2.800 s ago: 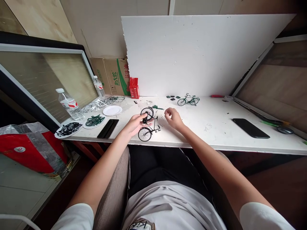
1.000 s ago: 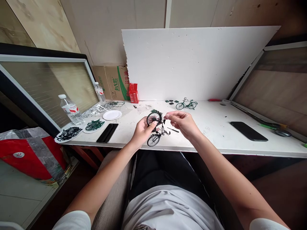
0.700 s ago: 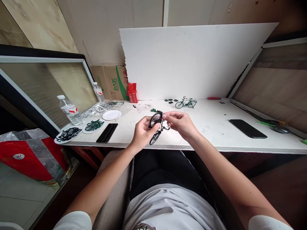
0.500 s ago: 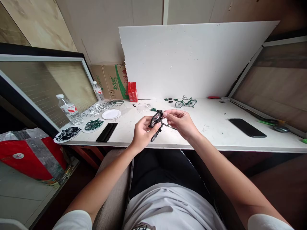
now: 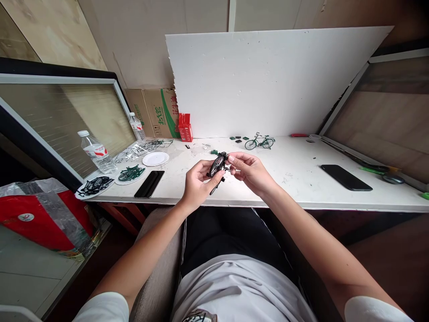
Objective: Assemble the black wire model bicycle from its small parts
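Between my two hands, above the front part of the white table (image 5: 295, 179), is a black model bicycle (image 5: 217, 165) with spoked wheels, held tilted. My left hand (image 5: 198, 184) is closed on it, the thumb lying across the wheel area. At its upper right side, my right hand (image 5: 250, 171) pinches a part of the same bicycle with thumb and fingertips; which part is hidden by the fingers. A small green piece (image 5: 213, 152) lies just behind the bicycle. Farther back stands a green model bicycle (image 5: 259, 142).
To the left lie paper plates with black parts (image 5: 95, 185) and green parts (image 5: 130, 173), a bare white plate (image 5: 155, 158), a phone (image 5: 149, 184) and a water bottle (image 5: 97, 152). A red box (image 5: 185, 127) stands behind. A black phone (image 5: 346, 177) lies right.
The black bicycle has turned slightly in my hands, and its lower wheel shows less now. My right fingers have shifted a little on it. The table items stay put.
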`<state>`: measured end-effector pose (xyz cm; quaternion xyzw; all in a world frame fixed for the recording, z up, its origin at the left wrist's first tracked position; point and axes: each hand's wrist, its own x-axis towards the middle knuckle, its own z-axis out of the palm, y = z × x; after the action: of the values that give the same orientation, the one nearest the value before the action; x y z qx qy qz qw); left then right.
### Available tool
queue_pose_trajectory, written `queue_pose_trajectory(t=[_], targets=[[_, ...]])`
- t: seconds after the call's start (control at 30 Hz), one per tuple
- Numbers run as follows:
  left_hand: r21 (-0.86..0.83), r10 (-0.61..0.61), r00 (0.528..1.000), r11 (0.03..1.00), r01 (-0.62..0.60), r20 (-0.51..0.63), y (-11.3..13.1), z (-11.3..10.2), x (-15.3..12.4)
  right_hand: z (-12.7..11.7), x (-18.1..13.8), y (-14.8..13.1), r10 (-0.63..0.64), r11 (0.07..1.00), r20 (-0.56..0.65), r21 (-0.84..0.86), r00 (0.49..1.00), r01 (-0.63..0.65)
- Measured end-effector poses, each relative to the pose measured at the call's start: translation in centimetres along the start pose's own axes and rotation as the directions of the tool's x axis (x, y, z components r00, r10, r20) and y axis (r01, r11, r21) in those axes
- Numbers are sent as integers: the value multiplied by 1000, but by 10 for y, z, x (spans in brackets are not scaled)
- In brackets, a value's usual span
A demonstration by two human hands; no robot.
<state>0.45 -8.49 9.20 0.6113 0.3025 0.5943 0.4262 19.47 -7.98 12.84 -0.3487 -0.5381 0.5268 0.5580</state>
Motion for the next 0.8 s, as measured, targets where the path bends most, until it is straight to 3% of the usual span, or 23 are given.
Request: queue_pose_trajectory(t=[0.37, 0.8], targets=[[30, 124, 992, 992, -124, 1, -4, -2, 4, 0, 0, 5, 6, 999, 8, 51, 1000, -7], [18, 128, 992, 992, -128, 3, -7, -2, 4, 3, 0, 4, 10, 998, -14, 69, 1000, -9]])
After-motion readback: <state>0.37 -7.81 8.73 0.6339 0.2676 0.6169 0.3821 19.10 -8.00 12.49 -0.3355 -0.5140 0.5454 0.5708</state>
